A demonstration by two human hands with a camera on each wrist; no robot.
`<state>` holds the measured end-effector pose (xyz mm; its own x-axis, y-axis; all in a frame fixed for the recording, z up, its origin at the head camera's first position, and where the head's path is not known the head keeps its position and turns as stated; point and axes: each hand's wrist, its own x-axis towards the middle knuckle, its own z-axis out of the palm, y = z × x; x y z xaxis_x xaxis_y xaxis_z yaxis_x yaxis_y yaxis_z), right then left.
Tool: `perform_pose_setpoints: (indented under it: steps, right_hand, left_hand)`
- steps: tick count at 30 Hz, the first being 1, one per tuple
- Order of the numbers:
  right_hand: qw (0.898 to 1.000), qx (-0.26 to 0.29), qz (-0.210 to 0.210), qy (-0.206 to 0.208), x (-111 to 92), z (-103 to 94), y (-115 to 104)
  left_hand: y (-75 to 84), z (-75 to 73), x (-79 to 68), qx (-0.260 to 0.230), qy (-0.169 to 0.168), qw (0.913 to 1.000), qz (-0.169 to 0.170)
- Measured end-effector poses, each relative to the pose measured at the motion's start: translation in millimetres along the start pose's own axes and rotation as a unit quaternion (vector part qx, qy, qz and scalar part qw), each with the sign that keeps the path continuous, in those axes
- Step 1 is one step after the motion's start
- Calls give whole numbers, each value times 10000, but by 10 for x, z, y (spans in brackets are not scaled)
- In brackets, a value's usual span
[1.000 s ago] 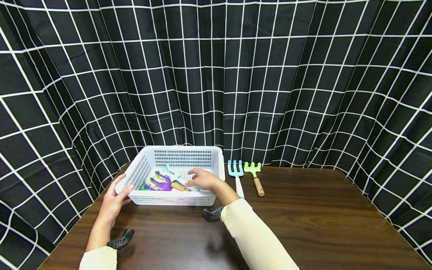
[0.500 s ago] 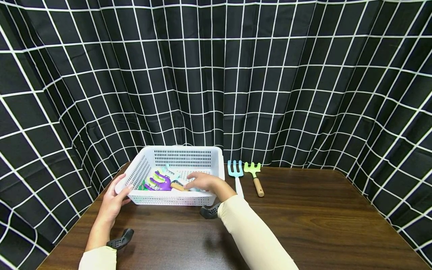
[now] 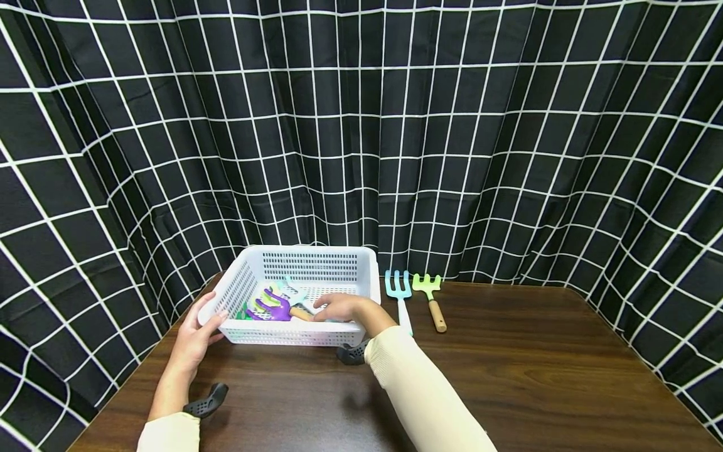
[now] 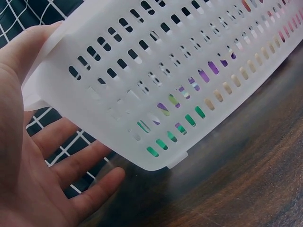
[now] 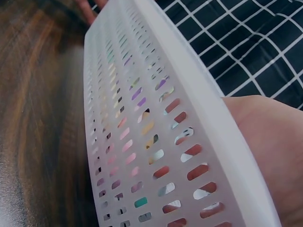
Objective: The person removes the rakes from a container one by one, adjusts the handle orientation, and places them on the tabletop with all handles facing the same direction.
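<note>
Currently, my left fingers [image 4: 81, 163] are gripping white basket [image 3: 282, 336] at left rim. Right fingers [image 3: 329, 306] are hanging inside, beside wooden handle [image 3: 300, 313] of purple fork [image 3: 278, 311]; whether closed, I cannot tell. Right of basket, blue fork [image 3: 398, 288] and green fork [image 3: 426, 284] are lying on desk [image 3: 536, 358] before gridded curtain [image 3: 480, 138].

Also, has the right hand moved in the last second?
Yes: in the head view, the right hand is slightly lower, toward the front of the white basket.
</note>
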<state>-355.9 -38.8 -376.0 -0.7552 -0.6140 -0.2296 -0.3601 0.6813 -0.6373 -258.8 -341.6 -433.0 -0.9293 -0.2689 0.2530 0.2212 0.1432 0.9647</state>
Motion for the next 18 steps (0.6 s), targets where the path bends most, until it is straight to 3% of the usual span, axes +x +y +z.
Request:
perform_pose_setpoints:
  steps: [6, 13, 18]
  right_hand:
    - [9996, 215, -98, -138, -19, -3, -3]
    - [9979, -192, -397, -481, 6, -11, 15]
    - [9982, -299, -388, -343, 14, 6, 8]
  left_hand:
    - [8, 0, 14, 130, -26, 9999, -36]
    - [3, -11, 16, 196, -13, 9998, -107]
    - [3, -11, 0, 181, -7, 9998, -77]
